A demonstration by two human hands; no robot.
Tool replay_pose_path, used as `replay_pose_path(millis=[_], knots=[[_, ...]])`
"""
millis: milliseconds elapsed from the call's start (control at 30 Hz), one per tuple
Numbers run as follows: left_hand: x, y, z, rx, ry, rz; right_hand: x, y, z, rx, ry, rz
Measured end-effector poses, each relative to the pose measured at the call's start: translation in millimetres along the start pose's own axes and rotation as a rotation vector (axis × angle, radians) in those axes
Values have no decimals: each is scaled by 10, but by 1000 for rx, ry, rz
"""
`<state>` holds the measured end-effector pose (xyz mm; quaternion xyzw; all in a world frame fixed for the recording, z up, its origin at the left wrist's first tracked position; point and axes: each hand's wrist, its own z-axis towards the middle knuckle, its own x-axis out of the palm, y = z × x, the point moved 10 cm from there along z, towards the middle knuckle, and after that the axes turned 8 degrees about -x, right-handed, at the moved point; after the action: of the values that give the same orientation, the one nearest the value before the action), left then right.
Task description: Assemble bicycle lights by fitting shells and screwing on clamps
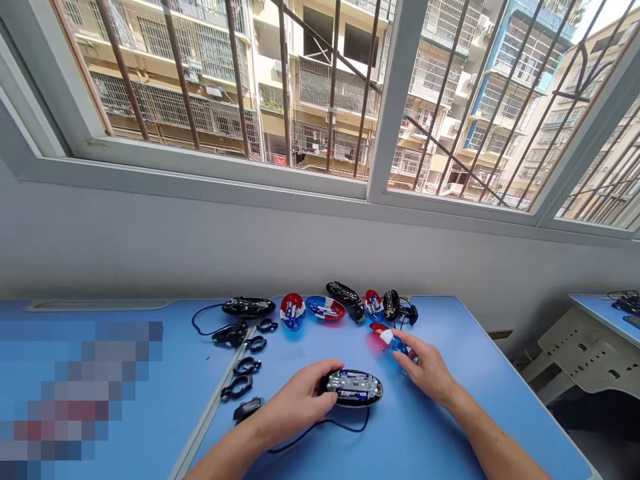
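Note:
My left hand [311, 397] is closed on one end of a black oval battery housing [356, 388], its open face up, showing a clear strip between batteries. A black cable [345, 427] curves from the housing towards a small black part [249, 409] beside my left forearm. My right hand [425, 367] pinches the blue end of a red, white and blue oval cover [387, 337], tilted just above or on the blue table; I cannot tell which. The two hands are apart, with the housing lower and left of the cover.
Along the table's back lie more coloured covers [325, 308] and black housings [249, 307]. Several black ring clamps [237, 387] line the table seam at left. A wall and barred window stand behind. Another table [607, 317] is at right; a pixelated patch hides the lower left.

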<state>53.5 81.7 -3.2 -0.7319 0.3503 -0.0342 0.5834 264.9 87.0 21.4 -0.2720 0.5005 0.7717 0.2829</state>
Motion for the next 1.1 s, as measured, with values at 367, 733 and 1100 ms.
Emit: replay_pose_path(millis=[367,733,1100], knots=[[-45,74,-25,-132,52,-352,-1,-23,-8,28,8,-12],[-48,167,43,-151,28,-472,-13,-48,-12,28,-12,-3],[-7,144,64,-140,79,-523,-100,-106,-8,63,-124,48]])
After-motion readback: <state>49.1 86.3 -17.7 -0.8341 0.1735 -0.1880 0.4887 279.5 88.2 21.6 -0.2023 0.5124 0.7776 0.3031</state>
